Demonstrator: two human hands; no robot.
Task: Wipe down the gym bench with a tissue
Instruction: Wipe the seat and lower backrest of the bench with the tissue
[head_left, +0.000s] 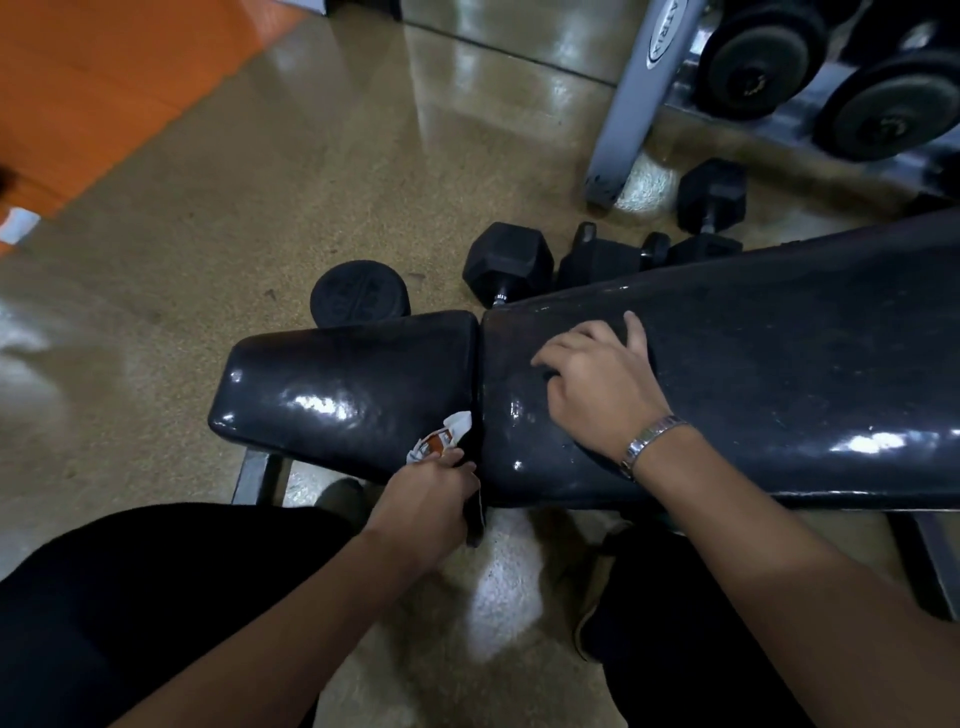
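Observation:
A black padded gym bench runs across the view in two parts, a short seat pad at left and a long back pad at right, with a narrow gap between them. My left hand grips a crumpled white tissue with an orange print at the near edge of the gap, against the seat pad's corner. My right hand rests palm down on the back pad near the gap, fingers bent, wrist wearing a metal watch. It holds nothing.
Black hex dumbbells and a round weight lie on the floor just beyond the bench. A grey rack with round dumbbells stands at the back right. The bench's metal frame and my dark-clad legs are near me.

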